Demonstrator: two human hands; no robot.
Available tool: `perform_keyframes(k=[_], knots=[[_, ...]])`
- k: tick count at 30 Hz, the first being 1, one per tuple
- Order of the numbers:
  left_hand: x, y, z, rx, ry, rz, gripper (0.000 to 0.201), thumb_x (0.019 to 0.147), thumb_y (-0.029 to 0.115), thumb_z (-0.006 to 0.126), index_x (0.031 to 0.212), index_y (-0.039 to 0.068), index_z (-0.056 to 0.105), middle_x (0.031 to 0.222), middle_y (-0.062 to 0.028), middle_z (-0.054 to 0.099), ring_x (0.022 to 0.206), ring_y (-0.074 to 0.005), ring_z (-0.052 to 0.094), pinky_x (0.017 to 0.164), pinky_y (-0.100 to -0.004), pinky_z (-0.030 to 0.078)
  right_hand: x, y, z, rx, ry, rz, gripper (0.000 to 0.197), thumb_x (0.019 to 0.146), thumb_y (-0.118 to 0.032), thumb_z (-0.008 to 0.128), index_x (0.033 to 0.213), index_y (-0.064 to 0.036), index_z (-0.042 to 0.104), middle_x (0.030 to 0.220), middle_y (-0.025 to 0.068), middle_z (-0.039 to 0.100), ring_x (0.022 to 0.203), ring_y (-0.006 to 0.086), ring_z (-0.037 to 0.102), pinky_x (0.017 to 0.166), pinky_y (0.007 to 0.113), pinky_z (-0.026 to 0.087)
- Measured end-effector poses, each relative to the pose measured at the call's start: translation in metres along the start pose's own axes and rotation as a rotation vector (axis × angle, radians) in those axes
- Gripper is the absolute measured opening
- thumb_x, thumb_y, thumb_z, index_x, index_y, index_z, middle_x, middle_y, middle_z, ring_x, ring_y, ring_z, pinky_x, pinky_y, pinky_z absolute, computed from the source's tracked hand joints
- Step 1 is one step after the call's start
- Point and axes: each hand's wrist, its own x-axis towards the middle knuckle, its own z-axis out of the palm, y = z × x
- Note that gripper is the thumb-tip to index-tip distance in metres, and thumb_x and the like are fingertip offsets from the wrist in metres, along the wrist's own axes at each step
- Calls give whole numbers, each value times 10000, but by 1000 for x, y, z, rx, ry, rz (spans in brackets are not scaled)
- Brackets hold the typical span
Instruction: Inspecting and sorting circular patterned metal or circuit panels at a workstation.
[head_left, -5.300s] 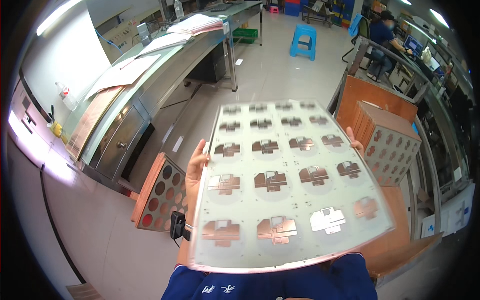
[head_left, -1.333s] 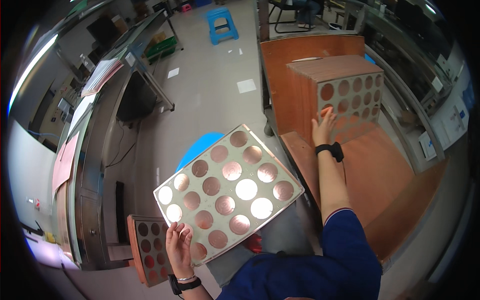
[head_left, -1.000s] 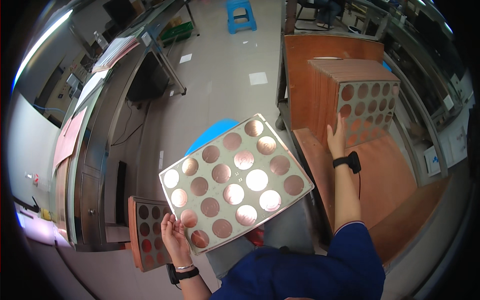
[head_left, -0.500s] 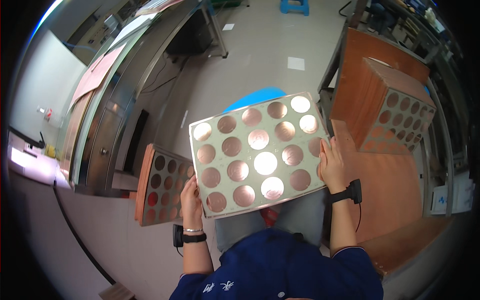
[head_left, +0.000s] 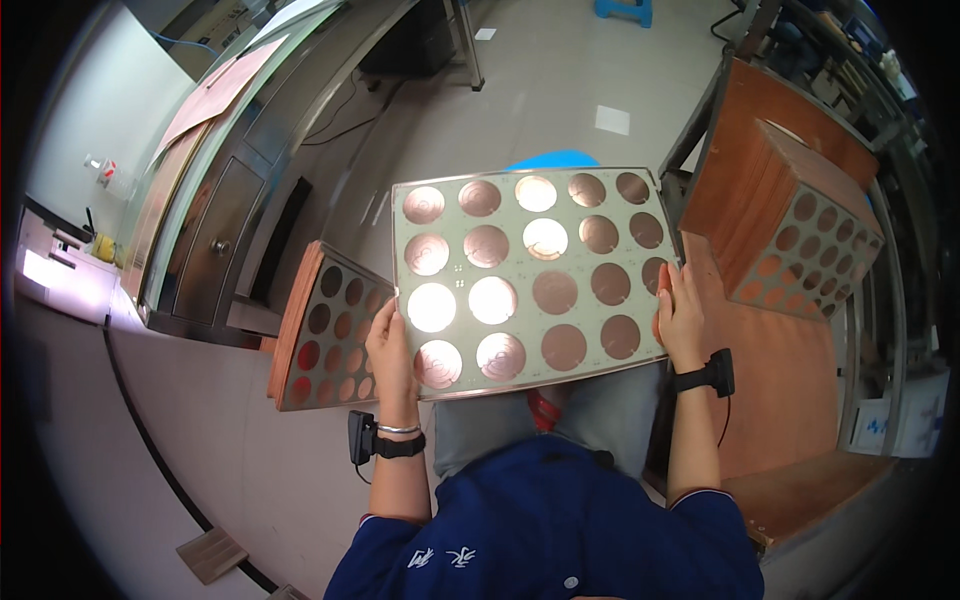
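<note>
A rectangular circuit board panel (head_left: 520, 273) is held up over my lap, its pale green face covered with rows of round copper discs, some bright with glare. My left hand (head_left: 392, 352) grips its left edge near the lower corner, thumb at the rim. At the opposite edge, my right hand (head_left: 681, 318) holds the right side with its fingers along the rim. The fingers behind the panel are hidden. Close beyond my left hand leans a stack of similar panels (head_left: 335, 335).
On the right, a tall stack of panels (head_left: 812, 245) rests on a wooden stand (head_left: 780, 390). A metal workbench (head_left: 225, 215) runs along the left. A blue stool (head_left: 625, 10) stands far ahead, and something blue (head_left: 553, 160) shows behind the held panel. A wooden block (head_left: 212, 555) lies lower left.
The panel has turned slightly clockwise, become more level and risen a little, with both hands still on it. The glare has moved to other discs. The whole view has shifted slightly.
</note>
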Motion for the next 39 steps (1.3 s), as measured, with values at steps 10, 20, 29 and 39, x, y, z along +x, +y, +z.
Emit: perform_keyframes(k=[10,20,29,39], knots=[[-16,20,-2,-199,25,134,278,954,97,441,1160,-63,538,1105,-115,598,987,-142,576,852,-261,460,9,-3,-37,1020,79,203,429,955,-74,426,1366,19,350,1318,150,472,1144,178,512,940,295,431],[-1,48,-37,-342,-218,82,286,931,127,504,1162,-40,533,1085,-99,608,986,-145,584,857,-268,473,0,6,-99,1242,-226,171,366,956,-139,460,1277,35,436,1223,90,548,1091,162,533,933,291,419],[-25,105,-2,-922,-445,48,612,973,431,297,1360,-44,312,1357,-190,414,1246,-285,422,1063,-423,341,3,7,-54,1501,-92,317,402,991,-205,378,1319,28,390,1250,100,518,1102,173,517,930,275,419],[-48,43,40,-858,-510,13,481,937,127,467,1382,71,296,1361,-100,419,1255,-241,406,1055,-432,336,-20,-93,-29,1758,-159,288,450,984,-207,407,1407,-113,287,1278,48,482,1125,171,487,937,312,429]])
